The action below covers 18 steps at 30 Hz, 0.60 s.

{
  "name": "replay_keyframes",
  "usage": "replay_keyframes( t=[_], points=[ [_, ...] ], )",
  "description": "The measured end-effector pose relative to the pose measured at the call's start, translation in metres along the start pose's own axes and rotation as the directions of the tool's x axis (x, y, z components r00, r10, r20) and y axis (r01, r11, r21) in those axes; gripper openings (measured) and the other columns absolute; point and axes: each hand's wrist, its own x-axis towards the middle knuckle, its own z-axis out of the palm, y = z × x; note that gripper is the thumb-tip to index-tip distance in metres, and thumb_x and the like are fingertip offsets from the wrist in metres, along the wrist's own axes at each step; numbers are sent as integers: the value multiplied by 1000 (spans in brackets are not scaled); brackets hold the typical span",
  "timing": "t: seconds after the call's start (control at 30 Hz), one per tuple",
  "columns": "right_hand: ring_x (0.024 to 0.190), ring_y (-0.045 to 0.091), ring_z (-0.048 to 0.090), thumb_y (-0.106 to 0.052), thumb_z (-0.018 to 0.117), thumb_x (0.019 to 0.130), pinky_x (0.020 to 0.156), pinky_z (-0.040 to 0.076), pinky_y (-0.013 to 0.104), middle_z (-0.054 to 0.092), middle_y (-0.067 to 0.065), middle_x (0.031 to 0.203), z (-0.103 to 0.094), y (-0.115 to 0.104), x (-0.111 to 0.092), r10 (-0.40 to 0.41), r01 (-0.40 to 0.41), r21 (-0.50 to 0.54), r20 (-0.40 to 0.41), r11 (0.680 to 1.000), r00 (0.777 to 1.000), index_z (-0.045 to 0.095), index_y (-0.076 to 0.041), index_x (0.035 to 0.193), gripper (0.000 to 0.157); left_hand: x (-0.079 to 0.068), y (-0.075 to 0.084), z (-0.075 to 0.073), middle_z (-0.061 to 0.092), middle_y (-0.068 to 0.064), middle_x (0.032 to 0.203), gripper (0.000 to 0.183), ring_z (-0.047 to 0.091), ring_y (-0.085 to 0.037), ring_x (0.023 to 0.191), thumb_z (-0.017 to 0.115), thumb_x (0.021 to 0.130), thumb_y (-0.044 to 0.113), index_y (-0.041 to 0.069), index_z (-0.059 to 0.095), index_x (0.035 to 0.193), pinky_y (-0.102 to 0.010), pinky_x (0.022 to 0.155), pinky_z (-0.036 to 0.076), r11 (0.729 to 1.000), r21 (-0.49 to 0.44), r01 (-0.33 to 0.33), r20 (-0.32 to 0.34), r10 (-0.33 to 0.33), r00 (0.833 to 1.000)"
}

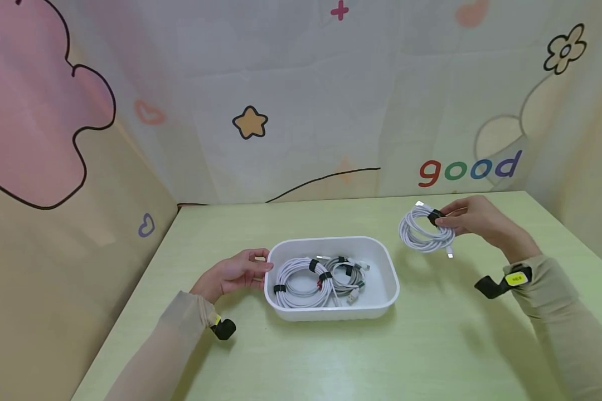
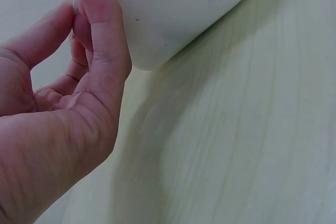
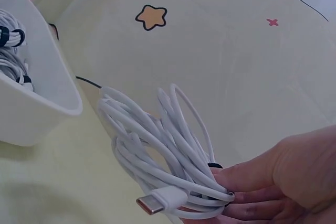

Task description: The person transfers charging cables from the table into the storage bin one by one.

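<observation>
My right hand (image 1: 474,219) pinches a coiled white USB cable (image 1: 415,233) at its black strap, holding it above the table to the right of a white bin (image 1: 378,303). In the right wrist view the cable's USB-C plug (image 3: 157,202) points toward the camera. My left hand (image 1: 243,272) grips the bin's left rim between thumb and fingers; the left wrist view shows that hand (image 2: 94,72) at the bin's corner. Inside the bin lie a large white cable coil (image 1: 293,303) with black straps and a smaller grey cable coil (image 1: 342,289), side by side and overlapping.
The light green wood-grain table (image 1: 326,362) reaches back to a printed curtain (image 1: 301,111) with a star, a flower and the word "good". Curtain also hangs along the left and right sides. A small black camera is strapped to each wrist.
</observation>
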Motion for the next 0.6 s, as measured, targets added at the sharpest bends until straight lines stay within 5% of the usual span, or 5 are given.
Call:
replay_keyframes(
  t=[0.6],
  points=[
    [78,11,64,-15,66,91,73,57,23,69,10,97,28,-28,5,-55,54,24,47,998,997,53,11,123,43,-1,1,2,66,-2,94,10,66,-13,81,52,97,3,10,49,104,-27,69,59,1000,5,-5,3,5,1000]
  ],
)
